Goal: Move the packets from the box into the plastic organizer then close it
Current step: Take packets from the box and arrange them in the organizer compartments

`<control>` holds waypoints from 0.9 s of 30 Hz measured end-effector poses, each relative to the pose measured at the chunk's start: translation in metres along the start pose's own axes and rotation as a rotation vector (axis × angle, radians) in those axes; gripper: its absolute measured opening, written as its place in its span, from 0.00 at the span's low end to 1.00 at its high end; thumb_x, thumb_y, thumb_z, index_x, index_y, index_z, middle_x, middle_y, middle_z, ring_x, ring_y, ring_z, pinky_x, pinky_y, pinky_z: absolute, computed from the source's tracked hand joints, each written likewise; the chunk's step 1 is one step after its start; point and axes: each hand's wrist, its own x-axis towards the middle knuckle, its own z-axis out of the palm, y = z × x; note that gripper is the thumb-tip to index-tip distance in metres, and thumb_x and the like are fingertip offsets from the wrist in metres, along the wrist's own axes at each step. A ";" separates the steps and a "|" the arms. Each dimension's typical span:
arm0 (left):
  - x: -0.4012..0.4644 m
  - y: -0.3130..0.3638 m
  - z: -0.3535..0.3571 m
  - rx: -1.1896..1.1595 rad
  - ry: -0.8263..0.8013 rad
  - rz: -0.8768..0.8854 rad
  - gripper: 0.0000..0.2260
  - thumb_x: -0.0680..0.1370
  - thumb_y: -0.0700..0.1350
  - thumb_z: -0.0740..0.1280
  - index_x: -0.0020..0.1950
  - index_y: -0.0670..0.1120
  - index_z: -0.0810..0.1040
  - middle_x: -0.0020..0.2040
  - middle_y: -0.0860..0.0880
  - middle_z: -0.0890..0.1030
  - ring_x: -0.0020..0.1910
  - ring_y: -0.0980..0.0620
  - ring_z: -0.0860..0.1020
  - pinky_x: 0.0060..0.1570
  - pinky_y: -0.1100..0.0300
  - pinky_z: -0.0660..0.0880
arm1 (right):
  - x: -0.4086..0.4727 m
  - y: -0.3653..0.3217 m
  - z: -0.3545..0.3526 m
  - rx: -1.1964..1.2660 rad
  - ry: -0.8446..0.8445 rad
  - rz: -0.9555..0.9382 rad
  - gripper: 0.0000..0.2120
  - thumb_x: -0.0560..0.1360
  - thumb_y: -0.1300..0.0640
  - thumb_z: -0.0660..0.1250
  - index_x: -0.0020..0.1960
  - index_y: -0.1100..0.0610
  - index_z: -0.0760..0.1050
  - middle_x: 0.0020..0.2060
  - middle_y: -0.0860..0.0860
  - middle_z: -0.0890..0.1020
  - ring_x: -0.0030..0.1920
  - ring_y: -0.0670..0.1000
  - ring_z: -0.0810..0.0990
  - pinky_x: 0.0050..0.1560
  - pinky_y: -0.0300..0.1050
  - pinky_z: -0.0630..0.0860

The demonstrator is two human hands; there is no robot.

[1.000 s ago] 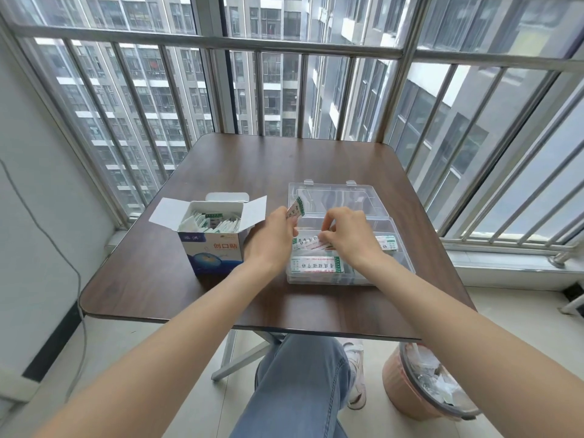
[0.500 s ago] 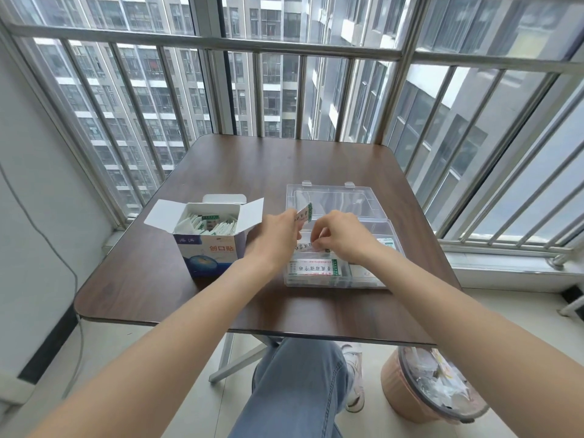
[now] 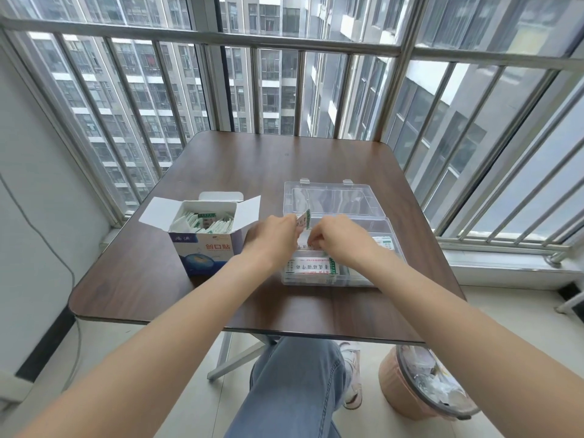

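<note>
An open blue-and-white cardboard box [image 3: 207, 245] stands on the left of the table, with several white-and-green packets [image 3: 205, 222] inside. To its right lies the clear plastic organizer [image 3: 363, 276], its lid [image 3: 328, 197] folded back flat. Packets [image 3: 311, 267] lie in its near compartment. My left hand [image 3: 273, 240] holds a small bunch of packets [image 3: 304, 219] upright over the organizer's left side. My right hand [image 3: 338, 237] pinches a packet right beside them, above the organizer; its fingertips hide what lies beneath.
The brown table [image 3: 268, 159] ends close to a metal window railing [image 3: 284, 45] at the back. A pink waste bin [image 3: 420, 390] stands on the floor under the table's right front corner. My knee in jeans [image 3: 294, 380] is below the front edge.
My right hand has moved left toward my left hand, from the organizer's middle to the bunch of packets. My left hand has stayed over the organizer's left edge.
</note>
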 end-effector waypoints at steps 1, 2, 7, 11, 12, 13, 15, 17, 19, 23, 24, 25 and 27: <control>0.000 -0.001 0.001 -0.009 0.001 -0.003 0.13 0.82 0.51 0.54 0.56 0.45 0.73 0.53 0.44 0.81 0.52 0.39 0.78 0.50 0.48 0.75 | 0.000 0.000 0.000 -0.037 -0.004 -0.002 0.16 0.76 0.64 0.59 0.55 0.51 0.80 0.54 0.52 0.81 0.54 0.56 0.79 0.46 0.44 0.72; 0.000 -0.001 0.002 -0.015 0.002 -0.007 0.13 0.82 0.51 0.54 0.56 0.45 0.73 0.53 0.44 0.81 0.52 0.39 0.78 0.50 0.48 0.75 | 0.000 -0.001 0.000 -0.064 -0.004 -0.003 0.16 0.77 0.64 0.58 0.57 0.51 0.79 0.55 0.52 0.81 0.56 0.56 0.78 0.47 0.46 0.73; 0.001 -0.002 0.002 -0.035 -0.014 -0.007 0.13 0.82 0.51 0.54 0.56 0.44 0.73 0.53 0.43 0.81 0.52 0.40 0.78 0.51 0.48 0.76 | -0.003 -0.002 -0.011 -0.061 0.074 0.021 0.16 0.78 0.65 0.57 0.60 0.53 0.77 0.55 0.55 0.80 0.55 0.59 0.78 0.52 0.50 0.76; -0.002 -0.001 0.002 -0.070 0.018 -0.002 0.13 0.82 0.50 0.53 0.55 0.44 0.72 0.51 0.43 0.81 0.50 0.39 0.78 0.50 0.47 0.76 | -0.004 -0.004 -0.016 0.022 0.081 0.072 0.15 0.76 0.69 0.55 0.56 0.61 0.78 0.52 0.59 0.81 0.50 0.60 0.80 0.52 0.52 0.78; -0.003 -0.001 0.002 -0.098 0.051 0.003 0.12 0.82 0.50 0.53 0.54 0.44 0.72 0.50 0.43 0.82 0.49 0.39 0.79 0.49 0.46 0.76 | -0.005 -0.006 -0.016 0.024 0.054 0.073 0.15 0.77 0.69 0.55 0.55 0.62 0.78 0.52 0.59 0.81 0.51 0.60 0.80 0.52 0.52 0.78; -0.004 -0.002 0.002 -0.132 0.088 0.009 0.12 0.82 0.50 0.53 0.53 0.45 0.72 0.49 0.44 0.82 0.47 0.39 0.79 0.48 0.46 0.77 | -0.006 -0.009 -0.015 0.021 0.028 0.075 0.15 0.77 0.69 0.55 0.55 0.63 0.78 0.52 0.60 0.81 0.51 0.60 0.80 0.52 0.50 0.78; -0.006 -0.002 0.003 -0.188 0.143 0.016 0.11 0.82 0.50 0.54 0.52 0.45 0.71 0.47 0.44 0.83 0.46 0.40 0.80 0.46 0.46 0.77 | -0.007 -0.012 -0.014 0.011 -0.007 0.079 0.15 0.78 0.68 0.54 0.57 0.63 0.77 0.53 0.61 0.80 0.53 0.60 0.79 0.50 0.48 0.76; -0.007 -0.003 0.004 -0.209 0.153 0.024 0.10 0.81 0.50 0.54 0.52 0.46 0.71 0.47 0.44 0.83 0.45 0.40 0.80 0.46 0.46 0.77 | -0.006 -0.013 -0.012 0.002 -0.029 0.094 0.15 0.78 0.67 0.54 0.58 0.63 0.76 0.54 0.60 0.79 0.53 0.60 0.78 0.48 0.47 0.75; -0.007 -0.004 0.005 -0.214 0.135 0.023 0.09 0.81 0.49 0.56 0.52 0.46 0.71 0.47 0.44 0.83 0.45 0.40 0.80 0.46 0.46 0.77 | -0.005 -0.013 -0.012 -0.006 -0.040 0.107 0.15 0.78 0.67 0.53 0.59 0.63 0.74 0.54 0.61 0.79 0.52 0.59 0.78 0.46 0.46 0.73; -0.004 -0.005 0.005 -0.170 0.067 0.022 0.11 0.82 0.50 0.54 0.53 0.45 0.72 0.50 0.44 0.82 0.48 0.39 0.79 0.49 0.46 0.77 | -0.003 -0.013 -0.011 -0.017 -0.070 0.105 0.16 0.77 0.68 0.53 0.59 0.63 0.75 0.56 0.60 0.79 0.54 0.59 0.78 0.51 0.48 0.75; -0.005 -0.004 0.006 -0.163 0.060 0.019 0.12 0.82 0.50 0.54 0.53 0.45 0.72 0.50 0.44 0.82 0.48 0.39 0.79 0.49 0.46 0.76 | -0.004 -0.012 -0.011 -0.023 -0.072 0.102 0.16 0.77 0.68 0.53 0.59 0.63 0.75 0.56 0.60 0.79 0.54 0.59 0.78 0.52 0.48 0.76; -0.004 -0.004 0.006 -0.155 0.050 0.013 0.12 0.82 0.51 0.53 0.53 0.45 0.72 0.50 0.44 0.82 0.48 0.39 0.79 0.49 0.46 0.76 | -0.004 -0.011 -0.010 -0.030 -0.073 0.095 0.16 0.77 0.68 0.53 0.59 0.63 0.75 0.56 0.60 0.79 0.54 0.59 0.78 0.52 0.48 0.76; -0.005 -0.003 0.007 -0.139 0.015 0.001 0.12 0.82 0.51 0.53 0.53 0.45 0.72 0.50 0.44 0.82 0.48 0.39 0.79 0.49 0.46 0.76 | -0.004 -0.010 -0.008 -0.034 -0.076 0.089 0.15 0.77 0.68 0.54 0.58 0.64 0.76 0.55 0.60 0.79 0.54 0.59 0.78 0.53 0.49 0.76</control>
